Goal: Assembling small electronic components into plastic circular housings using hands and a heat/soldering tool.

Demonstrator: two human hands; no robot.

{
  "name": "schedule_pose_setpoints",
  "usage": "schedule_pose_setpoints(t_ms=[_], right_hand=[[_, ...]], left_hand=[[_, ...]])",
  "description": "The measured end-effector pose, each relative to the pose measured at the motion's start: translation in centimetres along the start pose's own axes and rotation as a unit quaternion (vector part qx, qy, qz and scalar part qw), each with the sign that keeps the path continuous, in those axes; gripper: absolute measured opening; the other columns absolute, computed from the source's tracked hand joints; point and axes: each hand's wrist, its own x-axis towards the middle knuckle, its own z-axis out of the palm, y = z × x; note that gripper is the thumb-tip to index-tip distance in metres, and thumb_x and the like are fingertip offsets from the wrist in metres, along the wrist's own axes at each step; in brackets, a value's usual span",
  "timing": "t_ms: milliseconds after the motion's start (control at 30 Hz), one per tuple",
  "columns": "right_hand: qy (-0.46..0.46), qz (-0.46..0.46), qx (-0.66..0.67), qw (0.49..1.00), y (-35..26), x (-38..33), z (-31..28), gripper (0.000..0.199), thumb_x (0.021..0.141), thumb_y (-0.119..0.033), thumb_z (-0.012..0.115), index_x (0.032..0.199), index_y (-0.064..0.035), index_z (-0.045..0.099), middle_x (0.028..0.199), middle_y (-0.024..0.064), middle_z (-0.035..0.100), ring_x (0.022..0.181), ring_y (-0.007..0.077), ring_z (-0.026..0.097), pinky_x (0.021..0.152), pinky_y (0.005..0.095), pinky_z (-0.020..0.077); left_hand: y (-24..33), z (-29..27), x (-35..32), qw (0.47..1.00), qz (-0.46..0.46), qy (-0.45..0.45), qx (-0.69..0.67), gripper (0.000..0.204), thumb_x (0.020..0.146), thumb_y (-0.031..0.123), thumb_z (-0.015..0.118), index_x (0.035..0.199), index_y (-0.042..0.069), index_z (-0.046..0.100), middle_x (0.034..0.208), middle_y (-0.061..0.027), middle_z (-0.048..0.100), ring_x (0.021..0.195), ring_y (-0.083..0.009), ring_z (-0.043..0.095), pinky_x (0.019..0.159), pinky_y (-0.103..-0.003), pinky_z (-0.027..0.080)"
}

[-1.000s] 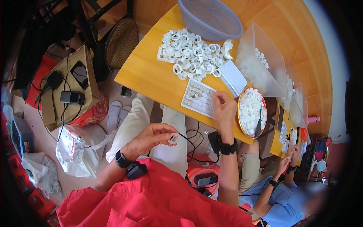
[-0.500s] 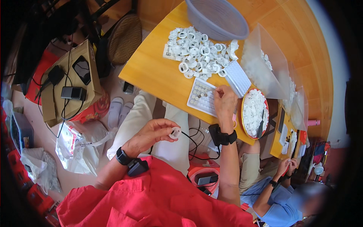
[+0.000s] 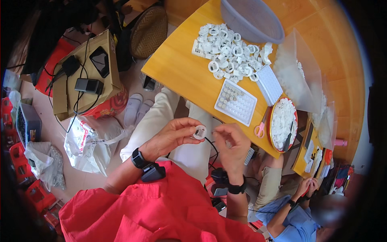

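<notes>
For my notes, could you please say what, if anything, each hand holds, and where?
Left hand: round white plastic piece, by its left edge. Right hand: cannot tell.

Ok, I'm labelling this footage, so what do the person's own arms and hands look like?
The ungloved left hand has a black watch-like band and a dark boxy device at its wrist. The right hand, also ungloved, has a black strap and a second boxy device. Both forearms are bare; the shirt is red.
</notes>
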Motion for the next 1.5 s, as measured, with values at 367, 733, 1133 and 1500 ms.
schedule_pose_setpoints(t_ms=[367, 733, 1133, 1500], right_hand=[[0.009, -0.106, -0.115, 0.988, 0.7, -2.0, 1.8, 0.02, 0.068, 0.009, 0.064, 0.081, -0.0037, 0.056, 0.074, 0.0076, 0.058, 0.062, 0.0199, 0.058, 0.052, 0.0273, 0.0468], [-0.042, 0.017, 0.001, 0.999, 0.9, -1.4, 1.0, 0.016, 0.069, 0.008, 0.064, 0.08, -0.0025, 0.058, 0.075, 0.0085, 0.057, 0.064, 0.0231, 0.058, 0.054, 0.0266, 0.0482], [0.023, -0.187, -0.218, 0.958, 1.5, -2.0, 2.7, 0.015, 0.071, 0.005, 0.064, 0.084, -0.0026, 0.062, 0.076, 0.0095, 0.055, 0.065, 0.025, 0.055, 0.056, 0.0317, 0.0442], [0.033, -0.192, -0.201, 0.96, 2.5, -3.6, 3.8, 0.03, 0.075, 0.01, 0.056, 0.103, 0.0024, 0.061, 0.091, 0.0144, 0.054, 0.075, 0.0256, 0.058, 0.06, 0.0301, 0.0489]], left_hand=[[-0.2, 1.2, -0.2, 0.992, 0.009, 0.032, 0.12, 0.024, 0.088, 0.011, 0.057, 0.109, 0.001, 0.055, 0.103, -0.0051, 0.059, 0.095, -0.012, 0.058, 0.083, -0.028, 0.05], [-0.1, 1.2, -0.2, 0.987, 0.023, 0.031, 0.158, 0.024, 0.085, 0.01, 0.06, 0.106, -0.001, 0.058, 0.096, -0.0068, 0.062, 0.088, -0.0127, 0.06, 0.082, -0.028, 0.05], [-0.3, 1.2, -0.1, 0.991, 0.029, 0.054, 0.121, 0.022, 0.088, 0.012, 0.057, 0.105, 0.0, 0.057, 0.099, -0.0053, 0.059, 0.093, -0.0126, 0.058, 0.08, -0.029, 0.052], [-0.5, 1.4, -0.2, 0.993, 0.04, 0.078, 0.084, 0.021, 0.089, 0.014, 0.054, 0.106, 0.002, 0.057, 0.101, -0.0043, 0.058, 0.094, -0.0122, 0.057, 0.083, -0.03, 0.052]])
